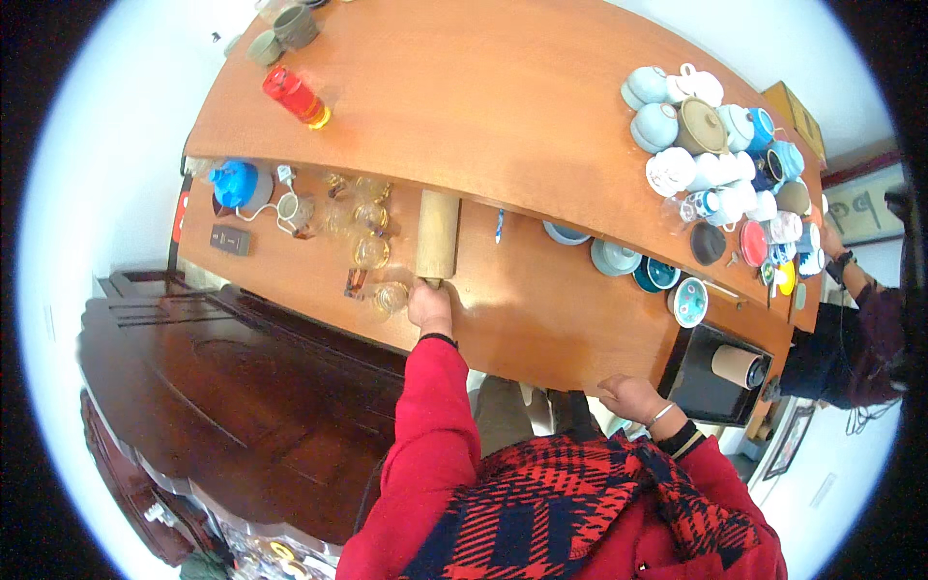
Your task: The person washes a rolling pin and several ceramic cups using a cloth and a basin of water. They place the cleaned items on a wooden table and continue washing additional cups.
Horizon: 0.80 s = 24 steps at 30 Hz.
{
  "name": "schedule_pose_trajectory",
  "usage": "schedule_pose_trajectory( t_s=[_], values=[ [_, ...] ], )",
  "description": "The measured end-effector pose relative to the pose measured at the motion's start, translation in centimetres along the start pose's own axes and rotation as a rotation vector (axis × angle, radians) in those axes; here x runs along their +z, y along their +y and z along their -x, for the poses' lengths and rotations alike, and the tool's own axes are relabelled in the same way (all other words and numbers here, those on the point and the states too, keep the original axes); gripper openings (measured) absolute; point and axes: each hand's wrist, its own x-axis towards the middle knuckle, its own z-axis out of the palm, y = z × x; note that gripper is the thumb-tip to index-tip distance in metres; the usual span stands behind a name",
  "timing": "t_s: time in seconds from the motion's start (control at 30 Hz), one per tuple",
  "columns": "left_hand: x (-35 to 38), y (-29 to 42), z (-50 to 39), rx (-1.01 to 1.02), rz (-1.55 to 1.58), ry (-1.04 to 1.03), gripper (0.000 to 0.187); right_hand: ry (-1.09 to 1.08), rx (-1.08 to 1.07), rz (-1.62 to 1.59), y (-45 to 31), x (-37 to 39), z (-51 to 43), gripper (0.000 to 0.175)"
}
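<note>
My left hand [431, 307] is closed around the near handle of a wooden rolling pin [438, 235], which lies lengthwise away from me on the lower wooden shelf [536, 319]. Left of it stand several clear glass cups [371, 252], and a blue and white pen [499, 225] lies to its right. By the shelf's front edge, my right hand [632, 397] is held low with its fingers curled; nothing shows in it. Further right are a lidded pale jar [615, 257], a dark teal bowl [661, 274] and a patterned turquoise bowl [688, 301].
The raised tabletop [464, 94] overhangs the shelf and bears crowded teaware and a red canister [296, 96]. A black tray [714, 377] holds a cylinder at right. A dark carved wooden chair [246, 391] stands at left. Another person's arm [848, 268] is at far right.
</note>
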Motion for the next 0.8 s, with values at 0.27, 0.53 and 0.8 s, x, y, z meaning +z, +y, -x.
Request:
schedule_pose_trajectory(
  t_s=[0.27,0.53,0.8],
  values=[
    [-0.3,0.6,3.8,0.012,0.155,0.053,0.027,0.029,0.194,0.001,1.0,0.2,3.3,0.029],
    [-0.9,-3.1,13.6,-0.034,0.147,-0.054,0.034,-0.071,0.15,0.172,5.0,1.7,5.8,0.027],
    [-2.6,-9.4,25.5,0.172,-0.019,-0.1,0.026,0.195,0.0,0.151,10.3,3.2,9.9,0.023]
  ],
)
